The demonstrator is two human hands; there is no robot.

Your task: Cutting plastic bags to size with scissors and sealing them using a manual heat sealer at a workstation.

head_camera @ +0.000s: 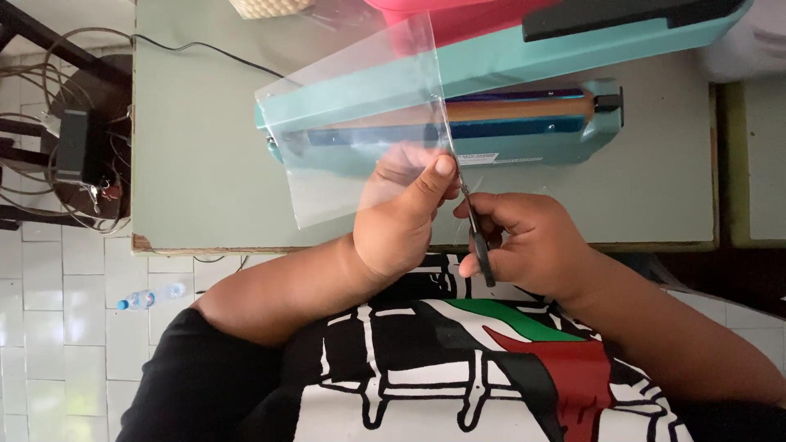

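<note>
My left hand [405, 217] pinches a clear plastic sheet [352, 123] near its lower right corner, thumb on top, and holds it up over the table. My right hand [524, 241] grips black-handled scissors [479, 245]. Their thin blades [458, 176] run up along the sheet's right edge, just right of my left thumb. Behind the sheet lies a teal impulse heat sealer [532, 123] with its arm raised.
The pale green table [196, 164] has a worn wooden front edge. A pink object [458, 16] and a woven basket [266, 6] sit at the back. Left of the table are a stool with cables and a power adapter [78, 143]. A small bottle [151, 296] lies on the tiled floor.
</note>
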